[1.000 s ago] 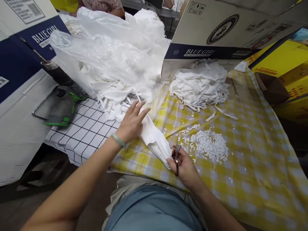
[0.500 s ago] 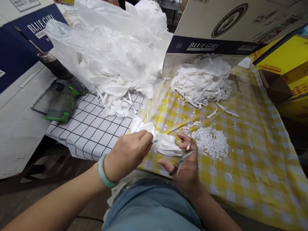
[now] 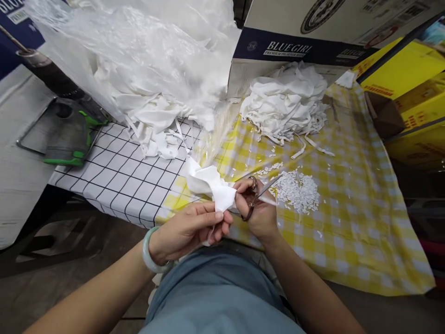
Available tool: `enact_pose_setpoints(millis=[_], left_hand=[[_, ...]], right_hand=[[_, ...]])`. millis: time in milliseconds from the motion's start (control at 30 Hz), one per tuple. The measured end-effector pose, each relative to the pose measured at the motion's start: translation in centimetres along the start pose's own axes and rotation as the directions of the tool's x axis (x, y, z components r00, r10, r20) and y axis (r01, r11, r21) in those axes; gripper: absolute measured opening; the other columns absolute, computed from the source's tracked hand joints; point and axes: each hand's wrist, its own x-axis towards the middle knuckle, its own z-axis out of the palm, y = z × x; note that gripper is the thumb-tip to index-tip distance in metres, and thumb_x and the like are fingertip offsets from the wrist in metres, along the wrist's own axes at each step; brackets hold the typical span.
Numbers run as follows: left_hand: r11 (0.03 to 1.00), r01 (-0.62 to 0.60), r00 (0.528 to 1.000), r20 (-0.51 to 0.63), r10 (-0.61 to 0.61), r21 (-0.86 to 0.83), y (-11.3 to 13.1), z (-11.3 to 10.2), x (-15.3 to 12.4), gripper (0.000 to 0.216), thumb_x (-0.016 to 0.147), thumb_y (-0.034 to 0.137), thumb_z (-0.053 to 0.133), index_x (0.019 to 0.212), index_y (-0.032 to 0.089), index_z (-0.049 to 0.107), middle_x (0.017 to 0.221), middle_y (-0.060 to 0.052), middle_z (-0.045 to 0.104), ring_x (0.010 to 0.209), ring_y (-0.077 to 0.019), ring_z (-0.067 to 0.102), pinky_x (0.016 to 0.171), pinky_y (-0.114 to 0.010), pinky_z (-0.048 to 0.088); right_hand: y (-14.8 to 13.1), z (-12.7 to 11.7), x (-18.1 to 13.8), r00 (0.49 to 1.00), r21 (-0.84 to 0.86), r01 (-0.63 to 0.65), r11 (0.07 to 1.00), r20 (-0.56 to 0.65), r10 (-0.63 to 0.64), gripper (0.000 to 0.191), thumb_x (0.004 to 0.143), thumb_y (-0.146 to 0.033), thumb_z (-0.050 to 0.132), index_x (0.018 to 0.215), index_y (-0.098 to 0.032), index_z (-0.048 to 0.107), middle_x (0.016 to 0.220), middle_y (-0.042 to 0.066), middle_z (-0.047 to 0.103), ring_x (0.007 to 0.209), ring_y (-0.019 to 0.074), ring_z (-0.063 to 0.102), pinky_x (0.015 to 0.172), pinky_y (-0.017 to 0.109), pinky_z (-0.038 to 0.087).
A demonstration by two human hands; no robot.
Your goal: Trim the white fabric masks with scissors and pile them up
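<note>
A white fabric piece (image 3: 224, 194) is stretched between my two hands above the front of the table. My left hand (image 3: 196, 225), with a pale green bangle on its wrist, pinches the fabric's near end between thumb and fingers. In my right hand (image 3: 262, 220) are metal scissors (image 3: 267, 185), fingers in the loops and blades pointing away to the right. The right thumb and fingertip also touch the fabric's right edge. Small white scraps (image 3: 298, 191) lie heaped just beyond the right hand. A pile of white fabric pieces (image 3: 285, 102) with loose straps sits farther back.
Clear plastic bagging (image 3: 146, 41) covers more white fabric (image 3: 160, 144) at the back left. A grey-and-green power tool (image 3: 66, 134) stands at the left. A printed cardboard box (image 3: 323, 41) borders the back, and yellow boxes (image 3: 389, 69) are at the right.
My left hand has moved nearer to me and turned, now holding the fabric's end. My right hand has closed in on the fabric, and the scissors now point right. The view has shifted slightly.
</note>
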Motion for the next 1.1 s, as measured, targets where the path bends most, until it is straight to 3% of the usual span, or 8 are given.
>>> enact_pose_setpoints(millis=[67, 167, 300, 367, 500, 600, 767, 1100], left_hand=[[0.955, -0.126, 0.984, -0.086, 0.154, 0.27, 0.2, 0.4, -0.3, 0.025, 0.087, 0.039, 0.064, 0.087, 0.016, 0.072, 0.075, -0.005, 0.064, 0.063, -0.0127, 0.054, 0.057, -0.023, 0.046], [0.709, -0.315, 0.911, -0.008, 0.412, 0.63, 1.2, 1.0, -0.9, 0.025, 0.094, 0.036, 0.054, 0.086, 0.02, 0.072, 0.081, -0.005, 0.062, 0.076, -0.0172, 0.057, 0.07, -0.029, 0.05], [0.412, -0.435, 0.792, 0.122, 0.599, 0.801, 2.9, 1.9, -0.9, 0.025, 0.097, 0.024, 0.046, 0.09, 0.022, 0.07, 0.097, -0.009, 0.057, 0.098, -0.0218, 0.055, 0.088, -0.035, 0.049], [0.355, -0.464, 0.762, 0.162, 0.627, 0.812, 3.4, 2.3, -0.1, 0.024, 0.096, 0.022, 0.048, 0.09, 0.023, 0.07, 0.106, -0.01, 0.057, 0.111, -0.0244, 0.052, 0.098, -0.039, 0.046], [0.595, -0.528, 0.812, 0.153, 0.564, 0.606, 2.7, 3.0, 2.7, 0.029, 0.099, 0.028, 0.044, 0.081, 0.021, 0.067, 0.101, -0.01, 0.057, 0.101, -0.023, 0.056, 0.086, -0.036, 0.051], [0.713, -0.513, 0.821, 0.03, 0.57, 0.478, 1.1, 3.3, 4.8, 0.032, 0.099, 0.032, 0.044, 0.076, 0.019, 0.063, 0.093, -0.008, 0.051, 0.095, -0.0205, 0.054, 0.074, -0.03, 0.049], [0.751, -0.458, 0.842, -0.04, 0.538, 0.475, -0.6, 3.8, 6.7, 0.033, 0.099, 0.034, 0.043, 0.075, 0.017, 0.059, 0.099, -0.006, 0.044, 0.072, -0.0135, 0.044, 0.058, -0.026, 0.039], [0.698, -0.46, 0.839, 0.012, 0.544, 0.549, -1.8, 3.8, 7.8, 0.027, 0.101, 0.025, 0.039, 0.081, 0.018, 0.057, 0.109, -0.006, 0.04, 0.102, -0.0188, 0.044, 0.074, -0.026, 0.041]], right_hand=[[0.2, -0.1, 0.1, 0.999, 0.027, -0.044, 0.999, -0.01, 0.045, 0.016, 0.076, -0.032, 0.067, 0.078, -0.024, 0.053, 0.08, 0.0, 0.06, 0.077, 0.0163, 0.059, 0.075, 0.031, 0.051], [0.7, -0.3, 0.1, 0.988, 0.074, -0.152, 0.986, 0.036, 0.149, 0.018, 0.074, -0.034, 0.068, 0.077, -0.023, 0.054, 0.077, -0.001, 0.06, 0.073, 0.0145, 0.058, 0.073, 0.028, 0.05], [0.9, 0.1, -0.5, 0.96, 0.194, -0.276, 0.941, 0.094, 0.263, 0.024, 0.07, -0.034, 0.073, 0.075, -0.022, 0.054, 0.076, -0.002, 0.057, 0.069, 0.0123, 0.055, 0.068, 0.025, 0.048], [0.8, 0.4, -1.0, 0.944, 0.245, -0.325, 0.913, 0.148, 0.296, 0.027, 0.07, -0.037, 0.075, 0.075, -0.022, 0.052, 0.074, -0.003, 0.055, 0.066, 0.0113, 0.052, 0.066, 0.024, 0.048], [0.8, 0.1, -2.1, 0.914, 0.235, -0.372, 0.898, 0.262, 0.31, 0.032, 0.073, -0.045, 0.073, 0.078, -0.022, 0.05, 0.072, -0.004, 0.052, 0.062, 0.0107, 0.048, 0.061, 0.024, 0.045], [0.9, -2.0, -2.5, 0.94, 0.042, -0.298, 0.954, 0.184, 0.286, 0.029, 0.077, -0.045, 0.07, 0.083, -0.022, 0.053, 0.076, -0.002, 0.055, 0.066, 0.0129, 0.05, 0.063, 0.026, 0.046], [0.5, -6.7, -2.4, 0.996, -0.563, -0.004, 0.826, 0.075, 0.056, 0.034, 0.072, -0.048, 0.076, 0.084, -0.021, 0.059, 0.085, 0.005, 0.062, 0.085, 0.0222, 0.052, 0.078, 0.035, 0.043], [0.3, -7.5, -2.0, 0.981, -0.707, 0.033, 0.706, 0.157, 0.112, 0.048, 0.069, -0.06, 0.076, 0.06, -0.02, 0.051, 0.06, 0.001, 0.057, 0.067, 0.0173, 0.049, 0.071, 0.033, 0.035]])
